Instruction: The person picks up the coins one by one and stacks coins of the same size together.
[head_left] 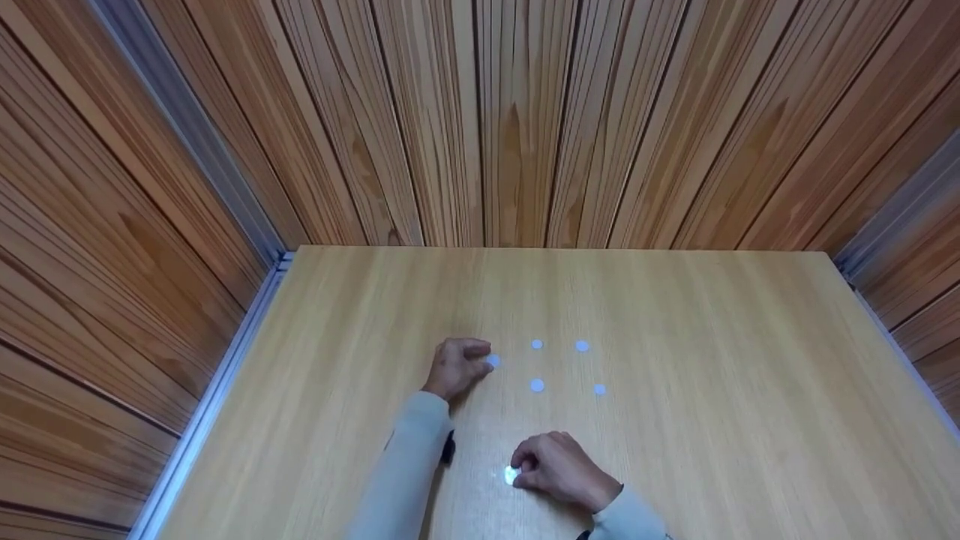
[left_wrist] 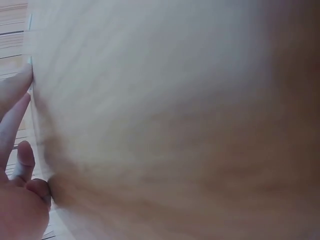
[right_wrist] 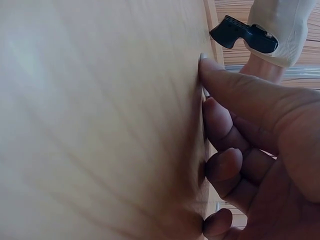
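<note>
Small flat white discs lie on the wooden table point(head_left: 712, 337). My left hand point(head_left: 454, 367) is at one white disc point(head_left: 493, 361), index finger and thumb at its left edge. In the left wrist view, fingertips of my left hand point(left_wrist: 17, 150) rest at the tabletop. Closer to me, my right hand point(head_left: 559, 469) pinches another white disc point(head_left: 511, 475), shining brightly, between thumb and index finger. In the right wrist view, the thumb and curled fingers of my right hand point(right_wrist: 265, 140) are against the table; most of the disc is hidden.
Several more discs lie right of my left hand, among them an upper disc point(head_left: 537, 344), a far-right disc point(head_left: 582, 346), a lower disc point(head_left: 537, 385) and a lower-right disc point(head_left: 600, 390). Wood-panelled walls point(head_left: 517, 120) and a metal rail point(head_left: 217, 397) border the table.
</note>
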